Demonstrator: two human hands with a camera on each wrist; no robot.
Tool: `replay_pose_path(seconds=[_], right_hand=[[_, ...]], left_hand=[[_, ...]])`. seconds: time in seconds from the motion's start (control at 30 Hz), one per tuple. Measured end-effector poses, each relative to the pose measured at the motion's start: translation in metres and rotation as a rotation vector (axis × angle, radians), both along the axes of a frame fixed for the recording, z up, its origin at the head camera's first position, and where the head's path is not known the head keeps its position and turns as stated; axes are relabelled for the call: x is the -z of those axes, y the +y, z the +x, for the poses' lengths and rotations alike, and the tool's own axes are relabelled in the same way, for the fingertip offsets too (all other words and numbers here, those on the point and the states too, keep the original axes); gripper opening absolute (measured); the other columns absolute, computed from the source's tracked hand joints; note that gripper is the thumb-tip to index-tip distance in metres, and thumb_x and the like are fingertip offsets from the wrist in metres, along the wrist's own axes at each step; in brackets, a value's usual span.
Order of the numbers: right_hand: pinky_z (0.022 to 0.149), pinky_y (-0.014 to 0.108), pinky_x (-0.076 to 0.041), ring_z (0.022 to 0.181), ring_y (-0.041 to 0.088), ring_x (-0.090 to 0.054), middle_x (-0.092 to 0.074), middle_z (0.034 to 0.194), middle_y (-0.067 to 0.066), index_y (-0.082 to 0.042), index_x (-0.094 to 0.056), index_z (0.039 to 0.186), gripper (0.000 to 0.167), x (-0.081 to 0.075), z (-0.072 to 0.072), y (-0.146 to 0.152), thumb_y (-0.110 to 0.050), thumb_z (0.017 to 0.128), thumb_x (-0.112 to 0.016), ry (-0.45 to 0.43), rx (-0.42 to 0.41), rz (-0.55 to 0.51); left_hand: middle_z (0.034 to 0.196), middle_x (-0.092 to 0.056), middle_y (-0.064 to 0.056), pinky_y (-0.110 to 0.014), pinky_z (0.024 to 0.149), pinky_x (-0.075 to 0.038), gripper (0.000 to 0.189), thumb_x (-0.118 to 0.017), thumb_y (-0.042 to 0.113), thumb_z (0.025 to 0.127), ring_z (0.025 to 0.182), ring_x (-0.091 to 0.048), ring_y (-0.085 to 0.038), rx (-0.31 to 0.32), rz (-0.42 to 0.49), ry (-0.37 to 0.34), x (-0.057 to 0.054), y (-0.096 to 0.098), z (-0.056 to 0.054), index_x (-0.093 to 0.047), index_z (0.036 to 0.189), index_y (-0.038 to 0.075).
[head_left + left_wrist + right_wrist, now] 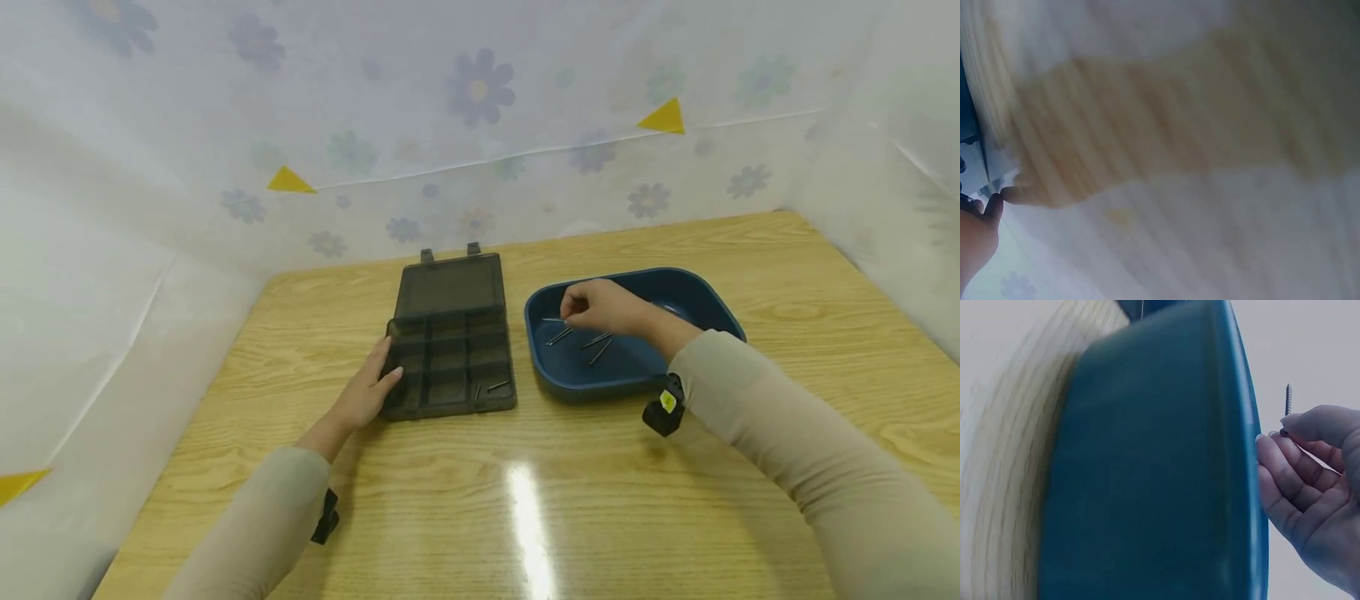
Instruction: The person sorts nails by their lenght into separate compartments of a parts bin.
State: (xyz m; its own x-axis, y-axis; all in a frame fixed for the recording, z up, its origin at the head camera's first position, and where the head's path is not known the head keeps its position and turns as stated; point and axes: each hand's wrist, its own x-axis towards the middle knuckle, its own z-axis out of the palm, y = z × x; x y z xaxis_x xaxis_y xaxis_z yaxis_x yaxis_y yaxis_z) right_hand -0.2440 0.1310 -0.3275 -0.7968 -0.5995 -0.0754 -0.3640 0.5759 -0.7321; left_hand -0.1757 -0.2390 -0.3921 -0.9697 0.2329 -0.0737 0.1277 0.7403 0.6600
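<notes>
Over the blue tray point(570, 367), my right hand point(603, 308) pinches a screw point(1288, 403) between thumb and fingertips, its threaded end pointing up in the right wrist view. Several loose screws point(599, 351) lie on the tray floor below. To the left, a dark see-through compartment box point(427, 367) lies with its lid point(450, 285) flipped back. Two screws point(497, 386) show in its near right compartment. My left hand point(362, 400) rests along the box's left side, fingers extended and thumb over the edge. In the left wrist view only part of that hand point(977, 240) appears.
Both containers stand on a wood-grain table point(420, 500). A pale flowered sheet point(390, 108) hangs behind the table and along its sides. The lid's two latches point(473, 248) point toward the sheet. Light reflects off the table in front.
</notes>
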Motion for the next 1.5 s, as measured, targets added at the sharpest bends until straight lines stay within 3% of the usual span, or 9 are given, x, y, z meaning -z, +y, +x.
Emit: replay_pose_path(seconds=[0.3, 0.63, 0.9, 1.13, 1.5], right_hand=[[0.071, 0.042, -0.044, 0.083, 0.030, -0.053, -0.057, 0.089, 0.015, 0.000, -0.055, 0.091, 0.014, -0.002, 0.007, -0.016, -0.012, 0.086, -0.053, -0.056, -0.041, -0.087], [0.073, 0.042, -0.045, 0.085, 0.027, -0.056, -0.057, 0.090, 0.011, -0.003, -0.058, 0.089, 0.010, -0.001, 0.015, -0.037, -0.012, 0.086, -0.054, -0.111, -0.018, -0.170], [0.071, 0.042, -0.045, 0.081, 0.029, -0.056, -0.060, 0.087, 0.015, 0.002, -0.059, 0.091, 0.016, -0.001, 0.022, -0.053, -0.012, 0.085, -0.055, -0.083, -0.081, -0.190], [0.064, 0.032, -0.044, 0.079, 0.029, -0.055, -0.061, 0.083, 0.008, -0.003, -0.062, 0.088, 0.012, 0.002, 0.022, -0.064, -0.014, 0.084, -0.057, -0.054, -0.130, -0.143], [0.059, 0.027, -0.043, 0.067, 0.010, -0.052, -0.057, 0.076, -0.004, -0.007, -0.063, 0.081, 0.005, 0.009, 0.025, -0.081, -0.009, 0.082, -0.059, 0.111, -0.248, -0.011]], left_hand=[[0.142, 0.000, -0.019, -0.049, 0.100, -0.006, 0.057, -0.033, 0.025, 0.095, 0.128, -0.001, -0.031, 0.003, -0.016, 0.017, 0.000, 0.001, 0.001, -0.004, 0.139, 0.003], [0.142, 0.000, -0.019, -0.049, 0.100, -0.007, 0.057, -0.032, 0.025, 0.095, 0.128, -0.001, -0.031, -0.006, -0.019, 0.020, 0.001, 0.001, 0.002, -0.004, 0.139, 0.004], [0.142, 0.001, -0.019, -0.049, 0.100, -0.006, 0.057, -0.032, 0.026, 0.095, 0.128, -0.001, -0.031, -0.008, -0.024, 0.009, 0.000, 0.001, 0.004, -0.003, 0.139, 0.004], [0.142, 0.001, -0.019, -0.049, 0.100, -0.007, 0.057, -0.032, 0.026, 0.095, 0.128, -0.001, -0.031, -0.003, -0.010, 0.015, -0.001, 0.002, 0.006, -0.003, 0.139, 0.004], [0.142, 0.002, -0.018, -0.048, 0.100, -0.007, 0.057, -0.032, 0.026, 0.095, 0.128, -0.001, -0.030, -0.005, -0.005, 0.004, 0.000, 0.002, 0.008, -0.003, 0.139, 0.005]])
